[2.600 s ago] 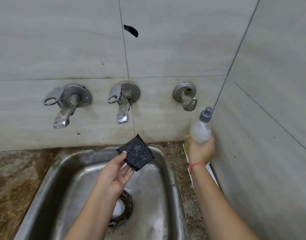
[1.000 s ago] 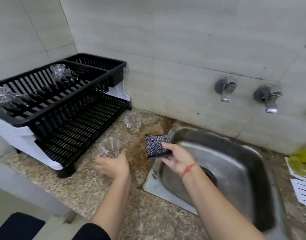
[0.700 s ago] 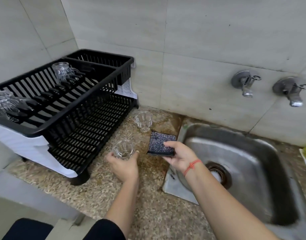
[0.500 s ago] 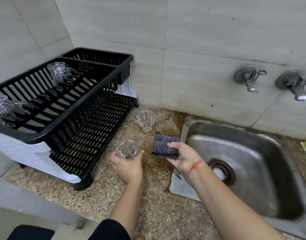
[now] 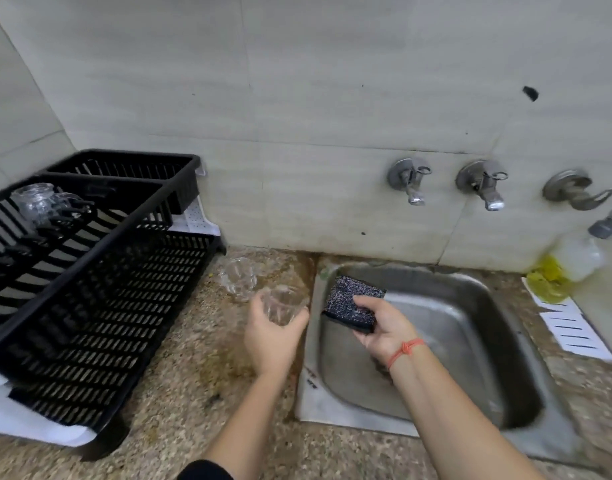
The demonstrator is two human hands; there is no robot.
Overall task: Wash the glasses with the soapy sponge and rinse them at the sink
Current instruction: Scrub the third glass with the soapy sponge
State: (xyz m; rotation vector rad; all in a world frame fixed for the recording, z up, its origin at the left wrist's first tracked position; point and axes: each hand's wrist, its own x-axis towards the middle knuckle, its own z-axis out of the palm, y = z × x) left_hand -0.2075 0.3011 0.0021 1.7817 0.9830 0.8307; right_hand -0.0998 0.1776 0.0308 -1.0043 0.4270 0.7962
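The glass (image 5: 280,307), upright as far as the blur shows, sits gripped in the left hand (image 5: 270,339) over the counter (image 5: 180,393) beside the sink (image 5: 307,375), just left of the sponge (image 5: 353,303), which the right hand (image 5: 384,336) pinches, near but apart.

Black slatted rack (image 5: 100,299), dark speckled sponge (image 5: 353,303), clear glass (image 5: 280,306), mottled brown counter (image 5: 180,386).
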